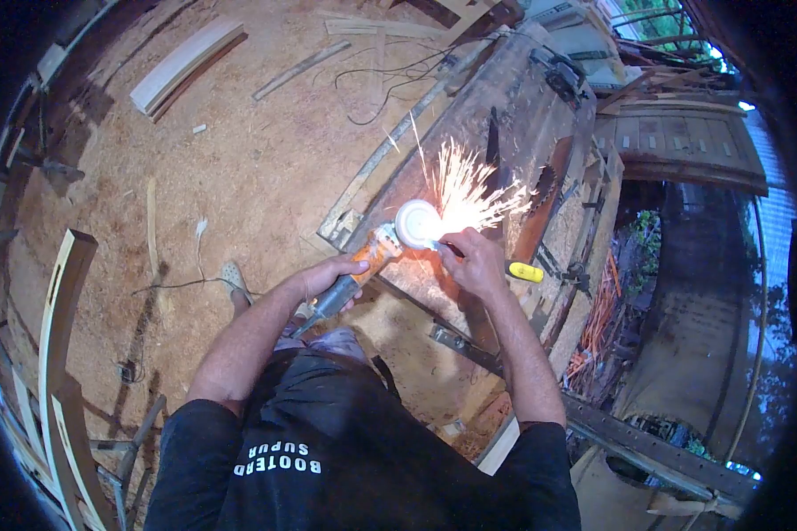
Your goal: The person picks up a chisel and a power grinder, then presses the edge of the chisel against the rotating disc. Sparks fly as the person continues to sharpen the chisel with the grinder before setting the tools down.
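Head | left hand (326,279): grinder (367,264) | right hand (475,262): yellow-handled tool (524,272), tip probably behind sparks (471,190)

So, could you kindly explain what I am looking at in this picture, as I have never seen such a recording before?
This is one picture from a camera worn on a person's head, looking down over their black T-shirt at their two bare hands. The left hand grips an orange and grey angle grinder with a white disc. The right hand presses a yellow-handled metal tool against the disc, throwing bright sparks. Beneath lies a long worn wooden bench; the floor is covered in sawdust.
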`<state>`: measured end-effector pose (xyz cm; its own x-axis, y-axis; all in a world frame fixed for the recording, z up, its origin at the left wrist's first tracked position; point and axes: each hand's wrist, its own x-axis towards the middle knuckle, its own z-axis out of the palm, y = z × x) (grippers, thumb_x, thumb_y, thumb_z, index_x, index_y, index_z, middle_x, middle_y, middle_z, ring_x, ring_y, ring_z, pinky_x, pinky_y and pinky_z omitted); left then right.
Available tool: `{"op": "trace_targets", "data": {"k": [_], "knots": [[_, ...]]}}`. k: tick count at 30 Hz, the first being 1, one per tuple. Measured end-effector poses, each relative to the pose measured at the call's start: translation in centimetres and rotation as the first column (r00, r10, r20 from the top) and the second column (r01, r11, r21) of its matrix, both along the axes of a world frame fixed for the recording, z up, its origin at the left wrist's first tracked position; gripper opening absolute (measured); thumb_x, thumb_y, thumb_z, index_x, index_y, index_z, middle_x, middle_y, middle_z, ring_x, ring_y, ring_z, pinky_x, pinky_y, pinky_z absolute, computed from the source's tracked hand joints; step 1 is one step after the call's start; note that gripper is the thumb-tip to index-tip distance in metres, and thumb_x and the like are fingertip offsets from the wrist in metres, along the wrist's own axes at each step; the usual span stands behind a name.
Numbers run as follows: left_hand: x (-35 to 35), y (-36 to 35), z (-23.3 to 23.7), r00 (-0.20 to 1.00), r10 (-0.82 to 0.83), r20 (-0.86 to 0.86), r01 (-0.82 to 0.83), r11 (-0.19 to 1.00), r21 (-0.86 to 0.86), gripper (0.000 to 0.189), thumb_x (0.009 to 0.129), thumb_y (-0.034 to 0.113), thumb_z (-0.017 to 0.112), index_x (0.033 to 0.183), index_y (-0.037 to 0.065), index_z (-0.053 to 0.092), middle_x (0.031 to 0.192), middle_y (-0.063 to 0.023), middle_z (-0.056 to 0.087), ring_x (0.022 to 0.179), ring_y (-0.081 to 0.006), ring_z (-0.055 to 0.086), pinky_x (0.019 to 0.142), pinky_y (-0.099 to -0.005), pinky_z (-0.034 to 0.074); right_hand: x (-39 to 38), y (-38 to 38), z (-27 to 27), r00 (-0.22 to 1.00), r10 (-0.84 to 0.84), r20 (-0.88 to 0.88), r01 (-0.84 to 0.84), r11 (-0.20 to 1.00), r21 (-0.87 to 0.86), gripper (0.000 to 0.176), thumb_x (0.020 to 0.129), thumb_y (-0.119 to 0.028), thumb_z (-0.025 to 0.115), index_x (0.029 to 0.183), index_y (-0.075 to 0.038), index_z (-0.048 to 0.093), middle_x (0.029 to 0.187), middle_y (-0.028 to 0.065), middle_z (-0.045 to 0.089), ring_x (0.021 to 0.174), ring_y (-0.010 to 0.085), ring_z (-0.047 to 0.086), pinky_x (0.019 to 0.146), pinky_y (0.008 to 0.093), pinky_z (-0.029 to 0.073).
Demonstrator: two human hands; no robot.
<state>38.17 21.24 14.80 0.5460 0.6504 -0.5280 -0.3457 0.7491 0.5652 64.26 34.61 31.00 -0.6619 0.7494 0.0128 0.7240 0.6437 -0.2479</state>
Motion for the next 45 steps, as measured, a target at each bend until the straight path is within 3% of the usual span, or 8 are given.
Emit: {"op": "trace_targets", "data": {"k": [2,5,20,23,26,36,42,45], "knots": [[0.0,-0.1,0.2,1.0,0.011,0.006,-0.011,1.0,-0.008,0.071,0.095,0.058,0.064,0.141,0.009,0.044,0.095,-0.0127,0.065,0.067,-0.0207,0.068,0.061,-0.0352,0.06,-0.1,-0.1,0.1,1.0,-0.004,-0.012,0.004,1.0,0.005,0.014,0.086,-0.025,0.075,0.099,-0.018,0.075,0.086,0.0074,0.066,0.078,0.0292,0.07,0.067,0.0432,0.057],[0.1,-0.1,0.7,0.999,0.041,0.007,-0.041,0.999,-0.008,0.06,0.094,0.058,0.066,0.12,0.006,0.051,0.088,-0.0106,0.066,0.066,-0.02,0.07,0.058,-0.0336,0.06,-0.1,-0.1,0.1,1.0,0.002,-0.03,-0.001,1.0,0.01,0.014,0.086,-0.025,0.076,0.098,-0.019,0.075,0.086,0.0071,0.066,0.079,0.0289,0.07,0.068,0.0428,0.056],[-0.1,-0.1,1.4,1.0,0.028,-0.009,-0.028,1.0,0.002,0.06,0.095,0.057,0.064,0.124,0.007,0.05,0.088,-0.0088,0.064,0.066,-0.0186,0.069,0.056,-0.0325,0.059,0.1,0.3,-0.1,1.0,0.014,-0.002,-0.014,1.0,0.023,0.014,0.087,-0.027,0.076,0.098,-0.018,0.074,0.086,0.0072,0.065,0.08,0.0285,0.07,0.067,0.0429,0.056],[0.1,0.0,0.1,1.0,0.015,0.014,-0.014,0.999,-0.036,0.072,0.095,0.055,0.065,0.147,0.011,0.039,0.097,-0.0134,0.064,0.066,-0.0202,0.067,0.057,-0.035,0.059,0.0,0.3,0.0,1.0,0.002,0.006,-0.002,1.0,0.013,0.014,0.088,-0.027,0.075,0.098,-0.018,0.074,0.086,0.0072,0.065,0.08,0.0286,0.07,0.067,0.0429,0.056],[0.1,0.0,0.2,1.0,0.016,0.022,-0.015,1.0,-0.023,0.074,0.095,0.055,0.065,0.149,0.012,0.038,0.097,-0.0132,0.064,0.067,-0.0202,0.067,0.057,-0.035,0.059,-0.1,0.5,-0.1,1.0,-0.003,-0.006,0.003,1.0,0.018,0.014,0.088,-0.027,0.076,0.098,-0.018,0.074,0.086,0.0067,0.065,0.08,0.0286,0.07,0.068,0.043,0.056],[0.1,0.0,0.4,0.999,0.026,0.019,-0.026,1.0,-0.015,0.07,0.096,0.054,0.064,0.147,0.012,0.04,0.091,-0.0109,0.064,0.065,-0.0196,0.067,0.057,-0.0347,0.059,-0.1,0.4,0.0,1.0,-0.009,0.027,0.009,1.0,0.004,0.014,0.088,-0.028,0.075,0.099,-0.019,0.074,0.086,0.006,0.066,0.079,0.0286,0.07,0.067,0.043,0.056],[0.1,0.0,0.4,0.999,0.017,0.031,-0.016,1.0,-0.027,0.068,0.096,0.055,0.064,0.143,0.011,0.042,0.09,-0.0106,0.064,0.063,-0.0196,0.067,0.056,-0.035,0.059,0.0,0.4,-0.2,0.998,0.067,0.008,-0.067,0.993,0.094,0.016,0.086,-0.025,0.078,0.099,-0.017,0.076,0.086,0.005,0.069,0.071,0.0243,0.07,0.062,0.0374,0.056],[0.0,0.0,0.5,1.0,0.008,0.027,-0.007,1.0,-0.029,0.068,0.096,0.055,0.064,0.142,0.011,0.043,0.091,-0.0108,0.064,0.063,-0.0197,0.067,0.056,-0.035,0.059,0.0,0.1,-0.1,1.0,0.002,0.007,-0.002,1.0,-0.005,0.013,0.087,-0.025,0.074,0.099,-0.019,0.074,0.086,0.0075,0.065,0.077,0.0292,0.07,0.067,0.0432,0.057]]}}
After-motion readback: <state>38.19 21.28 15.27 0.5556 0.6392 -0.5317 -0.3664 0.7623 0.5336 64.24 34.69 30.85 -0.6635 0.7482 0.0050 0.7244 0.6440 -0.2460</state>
